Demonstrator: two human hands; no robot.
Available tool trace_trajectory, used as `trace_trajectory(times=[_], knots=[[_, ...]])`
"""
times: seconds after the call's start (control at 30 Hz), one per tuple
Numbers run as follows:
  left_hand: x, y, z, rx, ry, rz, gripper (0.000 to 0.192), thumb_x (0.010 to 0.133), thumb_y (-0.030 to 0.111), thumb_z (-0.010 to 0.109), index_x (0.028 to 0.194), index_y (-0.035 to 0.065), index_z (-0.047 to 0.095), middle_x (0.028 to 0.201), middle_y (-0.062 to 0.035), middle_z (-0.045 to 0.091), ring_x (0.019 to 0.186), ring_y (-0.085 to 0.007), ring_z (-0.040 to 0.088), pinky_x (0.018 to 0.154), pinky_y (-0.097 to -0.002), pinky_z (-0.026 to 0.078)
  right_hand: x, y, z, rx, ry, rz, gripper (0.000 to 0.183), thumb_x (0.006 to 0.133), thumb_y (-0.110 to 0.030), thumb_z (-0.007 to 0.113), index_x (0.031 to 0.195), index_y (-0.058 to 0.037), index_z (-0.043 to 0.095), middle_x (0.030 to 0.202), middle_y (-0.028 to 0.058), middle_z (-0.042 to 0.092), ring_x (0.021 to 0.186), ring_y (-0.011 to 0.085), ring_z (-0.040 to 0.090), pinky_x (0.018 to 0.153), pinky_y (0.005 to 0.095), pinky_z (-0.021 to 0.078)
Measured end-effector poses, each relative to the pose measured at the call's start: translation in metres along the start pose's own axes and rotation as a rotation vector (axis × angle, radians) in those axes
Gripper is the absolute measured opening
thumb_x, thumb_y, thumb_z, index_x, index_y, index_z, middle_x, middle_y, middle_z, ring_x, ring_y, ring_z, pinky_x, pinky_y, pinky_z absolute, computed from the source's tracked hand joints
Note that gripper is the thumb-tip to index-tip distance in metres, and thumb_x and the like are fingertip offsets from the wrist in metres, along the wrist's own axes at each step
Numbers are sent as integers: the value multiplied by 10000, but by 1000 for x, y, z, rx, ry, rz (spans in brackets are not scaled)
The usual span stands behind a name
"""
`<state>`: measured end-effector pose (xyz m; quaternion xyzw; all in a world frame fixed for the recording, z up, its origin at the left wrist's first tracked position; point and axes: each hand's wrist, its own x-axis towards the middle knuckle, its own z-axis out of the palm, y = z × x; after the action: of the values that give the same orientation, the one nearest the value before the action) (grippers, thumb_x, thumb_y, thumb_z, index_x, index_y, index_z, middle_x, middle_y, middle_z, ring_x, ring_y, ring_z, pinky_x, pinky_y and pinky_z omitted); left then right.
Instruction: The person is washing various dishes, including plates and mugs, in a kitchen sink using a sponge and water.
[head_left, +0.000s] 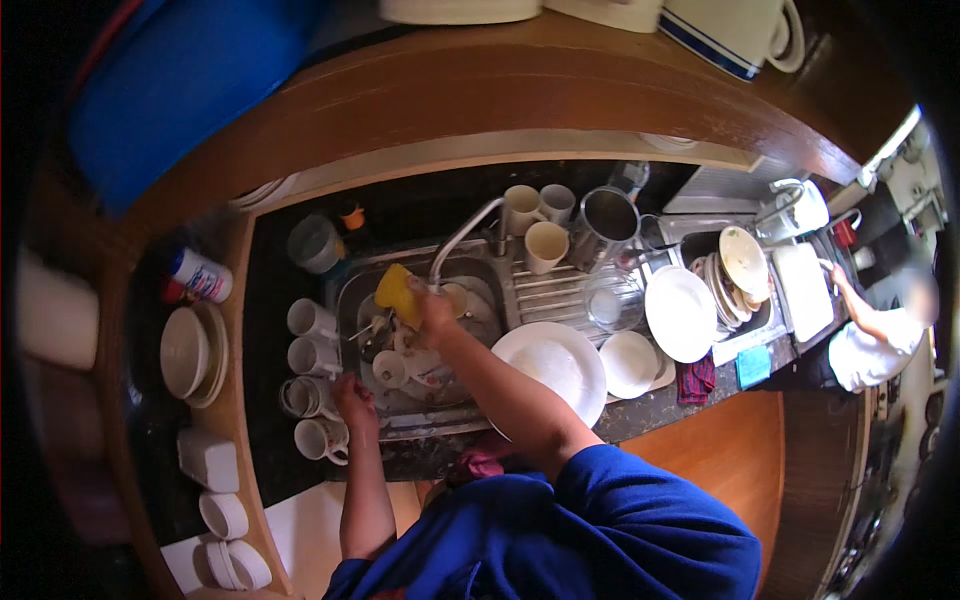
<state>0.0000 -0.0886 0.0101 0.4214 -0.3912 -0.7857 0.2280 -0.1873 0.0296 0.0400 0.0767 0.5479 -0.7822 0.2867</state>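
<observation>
My right hand (433, 306) holds a yellow sponge (399, 295) over the left basin of a steel sink (491, 285), close to the end of the curved faucet (465, 232). Under it the basin holds soapy dishes, among them a white cup (391, 369) and several pieces of cutlery. My left hand (354, 397) is at the basin's left edge beside a row of mugs (310, 355); its fingers are curled, and whether it touches a mug handle cannot be made out. Right of my right forearm lies a large white plate (559, 367) with suds on it.
Mugs (546, 246), a metal pitcher (609, 217) and a glass bowl (613, 300) crowd the drainboard (551, 296). Stacked plates (720, 289) fill the second basin. A wooden shelf (487, 82) with mugs hangs close above. Another person (874, 349) stands at the far right.
</observation>
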Motion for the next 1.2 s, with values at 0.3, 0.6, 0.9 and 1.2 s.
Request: trace_trajectory(times=[0.3,0.6,0.9,1.2], knots=[[-18,-95,194,678,-575,530,242,841,154,596,1045,36,541,852,-72,556,771,-208,551,694,-316,454,-69,-54,-136,-165,285,-329,470,821,-314,643,1182,-44,509,1026,85,567,900,170,546,790,290,440],[-32,-122,345,1151,-773,769,423,658,218,782,1000,22,626,1089,-167,568,998,-307,554,882,-363,439,-147,-100,-232,401,292,-353,372,860,-272,541,1146,-40,492,1032,86,544,963,189,518,853,297,414],[-12,-89,158,71,-509,-205,512,771,165,669,1229,31,483,1197,-113,559,1098,-254,533,914,-409,435,-78,-89,-185,222,79,-185,285,930,-312,498,1090,-76,496,954,59,573,819,179,589,626,286,499],[-17,-29,11,-379,-483,-428,616,777,233,634,1316,62,392,1211,-161,533,1111,-309,532,948,-467,426,37,2,32,-293,13,-317,372,864,-227,557,1191,-67,478,949,80,596,850,260,582,685,359,478]])
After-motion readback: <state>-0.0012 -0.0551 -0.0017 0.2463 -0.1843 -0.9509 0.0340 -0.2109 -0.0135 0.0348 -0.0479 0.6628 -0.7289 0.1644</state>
